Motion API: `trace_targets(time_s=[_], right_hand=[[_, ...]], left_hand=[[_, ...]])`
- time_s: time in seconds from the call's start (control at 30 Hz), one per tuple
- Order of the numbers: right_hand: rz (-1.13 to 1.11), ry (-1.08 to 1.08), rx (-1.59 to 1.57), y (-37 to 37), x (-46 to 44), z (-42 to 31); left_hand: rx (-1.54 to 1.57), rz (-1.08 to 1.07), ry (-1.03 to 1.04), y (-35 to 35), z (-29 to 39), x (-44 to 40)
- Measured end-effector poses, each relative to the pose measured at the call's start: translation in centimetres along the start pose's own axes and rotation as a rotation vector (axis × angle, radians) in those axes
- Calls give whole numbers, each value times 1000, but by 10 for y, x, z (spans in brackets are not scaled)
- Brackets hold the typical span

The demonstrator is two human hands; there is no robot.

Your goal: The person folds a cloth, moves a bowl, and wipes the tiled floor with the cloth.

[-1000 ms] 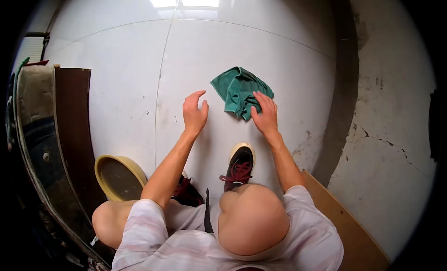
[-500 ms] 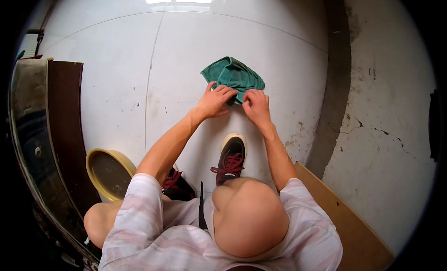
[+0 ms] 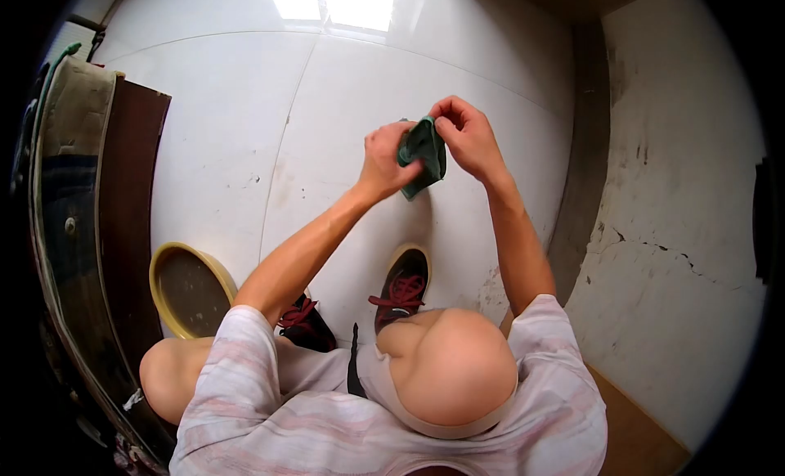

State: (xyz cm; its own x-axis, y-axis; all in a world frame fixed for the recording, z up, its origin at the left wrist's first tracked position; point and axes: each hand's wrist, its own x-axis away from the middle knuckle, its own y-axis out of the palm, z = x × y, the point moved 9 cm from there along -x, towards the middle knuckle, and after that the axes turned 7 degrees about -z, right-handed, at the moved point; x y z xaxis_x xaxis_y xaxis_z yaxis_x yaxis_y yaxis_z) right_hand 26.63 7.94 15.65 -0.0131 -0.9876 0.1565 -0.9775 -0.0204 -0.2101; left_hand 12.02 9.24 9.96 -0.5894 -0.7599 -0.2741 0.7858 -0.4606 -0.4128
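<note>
A green cloth (image 3: pixel 427 153) hangs bunched between my two hands, lifted above the pale tiled floor (image 3: pixel 343 92). My left hand (image 3: pixel 388 161) is wrapped round its left side, with the thumb across its front. At the cloth's top corner, my right hand (image 3: pixel 464 132) pinches the edge between thumb and fingertips. Part of the cloth is hidden behind my left fingers.
A yellow-rimmed basin (image 3: pixel 163 300) of murky water stands at the lower left, beside a dark red-brown panel (image 3: pixel 139 198). My dark shoe (image 3: pixel 402 288) with red laces is below the cloth. A cracked wall (image 3: pixel 679 190) rises on the right.
The green cloth was spread on the floor; it is now raised and gathered in both hands. My hands moved from open above it to closed on it, and the right hand rose.
</note>
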Motion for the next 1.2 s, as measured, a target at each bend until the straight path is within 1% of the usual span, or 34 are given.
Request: trace_targets(time_s=[0.03,0.07,0.1,0.17,0.2,0.23,0.27,0.33,0.43,0.5,0.57,0.6,0.63,0.7,0.77,0.83,0.9,0.97,1.0,1.03,1.07,1.1,1.17,1.2], right_hand=[[-6,-9,4,-1,-5,-9],[15,-47,25,-6,-10,-19],[36,-82,43,-10,-12,-29],[11,-92,12,-11,-14,-43],[-29,-74,48,-8,-15,-49],[-69,-54,85,-5,-16,-51],[-95,-63,95,-1,-18,-53],[-83,-84,87,4,-18,-57],[-47,-114,97,6,-15,-74],[-31,-128,113,11,-13,-82],[2,-388,415,26,-2,-105],[9,-397,454,32,-4,-96],[-17,-334,386,40,-7,-83],[-38,-265,329,48,-22,-40],[-25,-337,335,63,-31,-17],[-117,-263,166,93,-37,-2],[-131,-290,89,120,-43,-2],[-167,-159,107,138,-61,29],[-174,-142,106,144,-68,35],[-174,-150,100,145,-71,39],[-159,-97,41,144,-73,49],[-146,-43,-16,143,-71,49],[-130,-58,-27,144,-69,37],[-54,-132,59,144,-67,24]], left_hand=[[75,46,-31,-12,-5,-8],[63,154,35,-30,0,-11],[150,117,-74,-36,-17,-11],[157,6,-194,-60,-10,-19],[173,37,-136,-73,1,-26],[155,-40,-169,-82,3,-32],[191,-64,-172,-92,8,-38],[213,-102,-170,-111,23,-50],[199,-290,-232,-125,49,-60],[225,-301,-242,-136,61,-65],[254,-318,-265,-146,69,-67],[320,-319,-243,-151,75,-68],[388,-321,-221,-156,82,-68],[388,-292,-190,-170,92,-69],[464,-241,-229,-180,89,-68],[454,-219,-252,-185,88,-66],[447,-199,-286,-189,82,-61],[513,-197,-334,-194,69,-56],[504,-197,-334,-199,67,-54],[518,-150,-387,-207,59,-51],[533,-101,-440,-214,52,-48],[526,-99,-441,-216,49,-46],[608,-35,-466,-220,38,-42],[624,-38,-455,-216,38,-42]])
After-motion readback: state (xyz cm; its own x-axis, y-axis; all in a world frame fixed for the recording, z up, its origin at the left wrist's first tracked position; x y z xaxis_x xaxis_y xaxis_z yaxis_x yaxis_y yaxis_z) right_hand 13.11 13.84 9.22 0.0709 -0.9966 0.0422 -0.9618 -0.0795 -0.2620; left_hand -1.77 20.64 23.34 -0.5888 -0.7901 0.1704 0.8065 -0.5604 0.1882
